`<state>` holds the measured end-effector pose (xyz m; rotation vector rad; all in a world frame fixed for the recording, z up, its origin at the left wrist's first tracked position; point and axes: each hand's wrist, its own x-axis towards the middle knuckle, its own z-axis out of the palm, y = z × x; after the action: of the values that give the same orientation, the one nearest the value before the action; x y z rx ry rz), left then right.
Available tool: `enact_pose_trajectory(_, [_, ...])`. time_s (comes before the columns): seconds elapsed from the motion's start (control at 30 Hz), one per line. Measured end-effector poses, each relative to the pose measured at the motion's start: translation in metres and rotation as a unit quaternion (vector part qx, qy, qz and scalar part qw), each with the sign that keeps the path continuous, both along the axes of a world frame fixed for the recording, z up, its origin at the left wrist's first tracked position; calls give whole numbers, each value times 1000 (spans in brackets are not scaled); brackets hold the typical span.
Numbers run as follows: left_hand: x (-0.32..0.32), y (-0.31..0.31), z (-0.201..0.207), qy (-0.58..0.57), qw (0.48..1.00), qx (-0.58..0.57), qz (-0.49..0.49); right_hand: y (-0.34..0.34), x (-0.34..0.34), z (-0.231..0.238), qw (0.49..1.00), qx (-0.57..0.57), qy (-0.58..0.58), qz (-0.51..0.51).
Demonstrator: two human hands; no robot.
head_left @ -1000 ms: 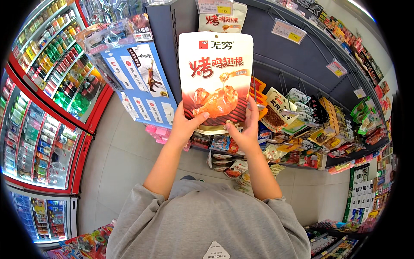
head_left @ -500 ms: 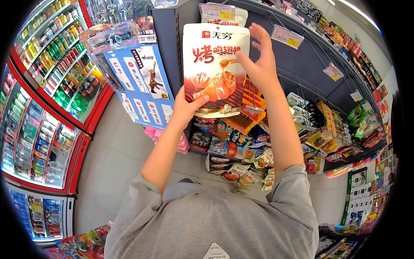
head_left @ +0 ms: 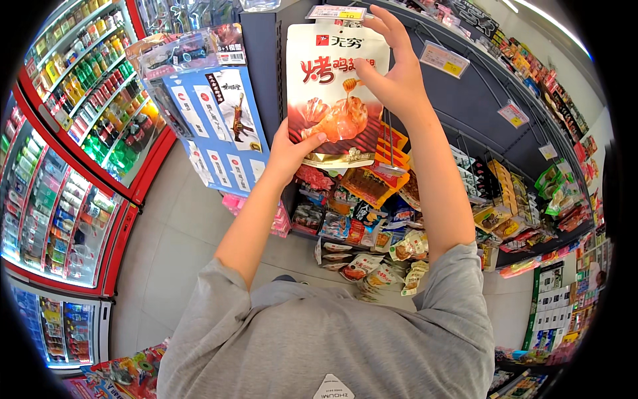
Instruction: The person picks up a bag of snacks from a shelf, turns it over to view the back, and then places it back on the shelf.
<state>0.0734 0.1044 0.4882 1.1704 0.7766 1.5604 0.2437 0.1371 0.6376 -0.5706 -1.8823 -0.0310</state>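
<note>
Our left hand grasps the white-red pouch, lower left | our right hand, fingers spread, is near the price tag | contact unclear

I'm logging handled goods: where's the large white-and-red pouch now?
The pouch is at the head view's upper centre, right of the blue package, its lower left held by the left hand, the right hand at its upper right.

Smooth plastic pouch, matt cloth shirt
</note>
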Motion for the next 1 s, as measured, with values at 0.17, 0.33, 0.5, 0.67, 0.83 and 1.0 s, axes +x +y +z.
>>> enact_pose_trajectory(0.17, [1, 4, 6, 2, 1000, -6, -8, -1, -1, -1, 1000, -3, -7, -5])
enact_pose_trajectory(0.33, [2, 9, 2, 2, 1000, -5, -5, 11, 2, -7, 1000, -23, -1, 20])
enact_pose_trajectory(0.5, [4, 8, 1, -22, 1000, -19, -9, 11, 3, -8, 1000, -2, -28, 6])
enact_pose_trajectory(0.67, [4, 17, -5, -43, 999, -11, -30, 11, 12, -27, 998, 16, -23, -61])
enact_pose_trajectory(0.83, [4, 23, -5, -54, 998, 4, -37, 0, 23, -69, 991, -35, -1, -129])
enact_pose_trajectory(1.0, [10, 29, 1, -32, 999, -6, -9, -15, 35, -128, 919, -347, 189, 8])
